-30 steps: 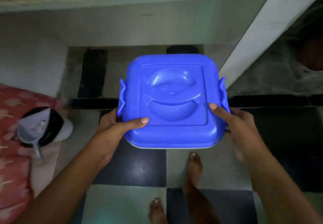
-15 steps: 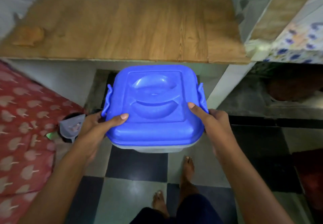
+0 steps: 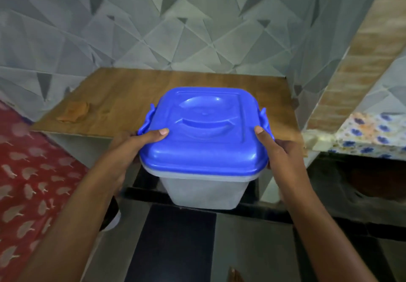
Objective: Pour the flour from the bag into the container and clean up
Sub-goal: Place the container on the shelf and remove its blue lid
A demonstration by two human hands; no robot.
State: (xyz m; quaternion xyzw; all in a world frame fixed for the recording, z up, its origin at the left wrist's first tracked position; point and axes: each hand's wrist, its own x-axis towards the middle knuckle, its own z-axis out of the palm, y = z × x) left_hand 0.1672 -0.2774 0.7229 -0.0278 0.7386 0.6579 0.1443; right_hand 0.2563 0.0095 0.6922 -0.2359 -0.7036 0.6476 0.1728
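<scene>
The container (image 3: 204, 191), clear-walled with its blue lid (image 3: 204, 132) clipped on, is held in the air at centre, its far edge over the near edge of a wooden top (image 3: 123, 97). The left hand (image 3: 129, 147) and right hand (image 3: 279, 152) grip opposite sides, thumbs on the lid, fingers curled round beneath the rim. The top is bare apart from an orange scrap (image 3: 73, 111) far left. A tiled wall (image 3: 153, 28) stands behind and a red cloth (image 3: 33, 171) lies left.
</scene>
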